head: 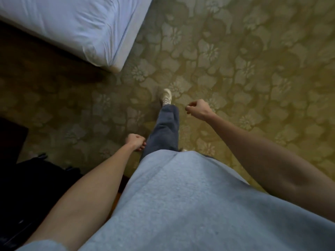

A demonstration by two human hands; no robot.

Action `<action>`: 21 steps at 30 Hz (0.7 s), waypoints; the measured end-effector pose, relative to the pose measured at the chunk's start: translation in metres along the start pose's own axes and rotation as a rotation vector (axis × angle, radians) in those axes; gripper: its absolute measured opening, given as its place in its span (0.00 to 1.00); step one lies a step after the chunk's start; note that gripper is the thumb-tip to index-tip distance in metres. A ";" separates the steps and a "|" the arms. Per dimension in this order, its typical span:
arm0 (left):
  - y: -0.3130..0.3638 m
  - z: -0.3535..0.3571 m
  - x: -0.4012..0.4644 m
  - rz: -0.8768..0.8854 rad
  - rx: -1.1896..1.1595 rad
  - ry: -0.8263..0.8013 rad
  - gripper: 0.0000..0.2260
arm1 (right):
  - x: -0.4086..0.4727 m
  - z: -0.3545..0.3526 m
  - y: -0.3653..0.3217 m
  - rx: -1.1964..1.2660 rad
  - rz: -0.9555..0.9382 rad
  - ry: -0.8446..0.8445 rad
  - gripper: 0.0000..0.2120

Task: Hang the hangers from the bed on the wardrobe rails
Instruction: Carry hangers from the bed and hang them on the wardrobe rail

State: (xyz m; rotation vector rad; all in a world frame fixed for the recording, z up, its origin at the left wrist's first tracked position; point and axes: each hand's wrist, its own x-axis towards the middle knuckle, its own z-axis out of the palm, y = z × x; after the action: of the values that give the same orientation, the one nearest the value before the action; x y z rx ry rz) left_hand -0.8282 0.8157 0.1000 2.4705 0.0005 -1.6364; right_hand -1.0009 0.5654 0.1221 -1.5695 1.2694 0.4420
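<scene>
No hangers or wardrobe rails show here, so how many are hung cannot be told; only a corner of the bed [76, 28] is in view, bare where seen. The left hand [135, 141] and right hand [196, 108] hang loosely curled, holding nothing, mid-step over the patterned carpet [253, 60]; judging by that, the person is walking between trips

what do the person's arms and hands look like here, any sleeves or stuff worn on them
Both forearms are bare down to the wrists. The left hand and right hand show no gloves, rings, watch or bracelets. A light blue-grey fleecy top covers the torso, and a bit of the same fabric shows at the bottom left, near the left upper arm, so its sleeves seem short or pushed up.
</scene>
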 end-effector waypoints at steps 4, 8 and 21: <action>0.103 -0.058 0.044 0.009 -0.048 0.016 0.13 | 0.067 -0.044 -0.071 -0.002 0.090 -0.007 0.11; 0.235 -0.111 0.067 0.097 -0.074 -0.002 0.11 | 0.107 -0.099 -0.107 0.017 0.223 0.001 0.12; 0.645 -0.184 0.121 0.416 0.003 -0.180 0.07 | 0.222 -0.257 -0.137 0.275 0.571 0.106 0.10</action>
State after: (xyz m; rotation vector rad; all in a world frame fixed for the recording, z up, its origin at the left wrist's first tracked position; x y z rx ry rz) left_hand -0.5491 0.1966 0.1541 2.1264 -0.5035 -1.6546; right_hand -0.8743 0.2216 0.1186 -0.9974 1.7813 0.5159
